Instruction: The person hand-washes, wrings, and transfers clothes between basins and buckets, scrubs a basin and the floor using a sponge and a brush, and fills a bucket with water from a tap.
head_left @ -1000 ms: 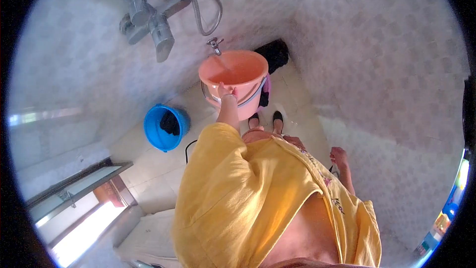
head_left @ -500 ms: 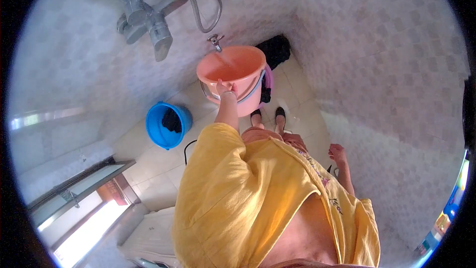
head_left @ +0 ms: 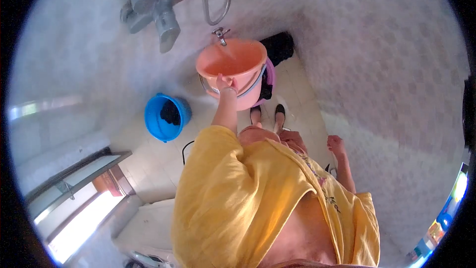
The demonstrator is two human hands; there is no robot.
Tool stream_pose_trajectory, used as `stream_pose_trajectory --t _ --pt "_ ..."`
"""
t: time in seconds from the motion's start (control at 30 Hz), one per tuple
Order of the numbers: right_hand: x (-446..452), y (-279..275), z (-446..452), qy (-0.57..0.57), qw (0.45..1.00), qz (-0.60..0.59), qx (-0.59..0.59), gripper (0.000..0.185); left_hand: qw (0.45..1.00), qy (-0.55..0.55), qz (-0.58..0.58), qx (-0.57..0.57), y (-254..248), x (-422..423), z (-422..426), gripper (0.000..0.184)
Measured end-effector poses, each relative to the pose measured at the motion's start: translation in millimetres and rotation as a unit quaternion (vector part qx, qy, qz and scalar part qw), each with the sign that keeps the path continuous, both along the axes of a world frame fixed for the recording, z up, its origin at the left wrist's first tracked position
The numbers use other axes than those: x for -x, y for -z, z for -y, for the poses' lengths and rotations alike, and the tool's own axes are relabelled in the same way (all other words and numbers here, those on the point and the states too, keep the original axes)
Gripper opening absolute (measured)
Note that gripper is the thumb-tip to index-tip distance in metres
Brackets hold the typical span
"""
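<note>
My left hand [head_left: 226, 82] grips the near rim of a pink bucket [head_left: 248, 84], its thumb lying on the rim's edge. The bucket is held tilted below a small metal tap [head_left: 219, 35], and a thin stream of water runs from the tap into it. Its grey-blue handle hangs down along the near side. My right hand [head_left: 336, 144] is curled into a loose fist by my side, near the tiled wall, with nothing seen in it. A purple basin [head_left: 270, 73], partly hidden behind the bucket, has dark cloth in it.
On the floor at left stands a blue bucket [head_left: 157, 124] with black cloth [head_left: 170, 113] inside. A shower mixer [head_left: 151, 10] with a hose juts from the wall. Black material [head_left: 278, 48] lies in the corner. A white appliance [head_left: 146, 223] and open window [head_left: 87, 218] are at lower left.
The view has shifted slightly, so the floor and bucket sit higher in it. My left hand keeps its grip on the pink bucket, and the water still runs. My right hand stays curled.
</note>
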State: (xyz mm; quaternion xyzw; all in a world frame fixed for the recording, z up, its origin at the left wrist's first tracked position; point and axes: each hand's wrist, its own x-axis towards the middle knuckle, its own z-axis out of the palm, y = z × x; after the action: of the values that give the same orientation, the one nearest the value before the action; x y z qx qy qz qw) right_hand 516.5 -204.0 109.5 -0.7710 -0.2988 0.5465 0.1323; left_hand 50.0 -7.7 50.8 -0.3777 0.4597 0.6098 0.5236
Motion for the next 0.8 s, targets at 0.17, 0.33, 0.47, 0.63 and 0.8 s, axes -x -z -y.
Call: stream_pose_trajectory --t 0.17,0.33,0.47,0.63,0.8 --pt "13 -10 -34 -0.112 0.99 0.081 0.003 0.021 0.998 0.047 -0.038 0.008 -17 2 2 0.046" --pt "30 -16 -83 -0.268 0.947 0.163 -0.066 0.031 0.993 0.061 -0.094 -0.028 -12 15 3 0.019" --pt "48 -4 -141 -0.4 0.899 0.158 -0.082 0.026 0.989 0.079 -0.108 -0.055 -27 6 19 0.016" --pt "88 -10 -200 -0.416 0.891 0.1 -0.149 0.026 0.991 0.072 -0.11 -0.004 -46 4 21 0.014" --pt "146 -35 -248 -0.618 0.726 0.224 -0.204 0.045 0.983 0.074 -0.128 -0.107 -39 9 45 0.02"
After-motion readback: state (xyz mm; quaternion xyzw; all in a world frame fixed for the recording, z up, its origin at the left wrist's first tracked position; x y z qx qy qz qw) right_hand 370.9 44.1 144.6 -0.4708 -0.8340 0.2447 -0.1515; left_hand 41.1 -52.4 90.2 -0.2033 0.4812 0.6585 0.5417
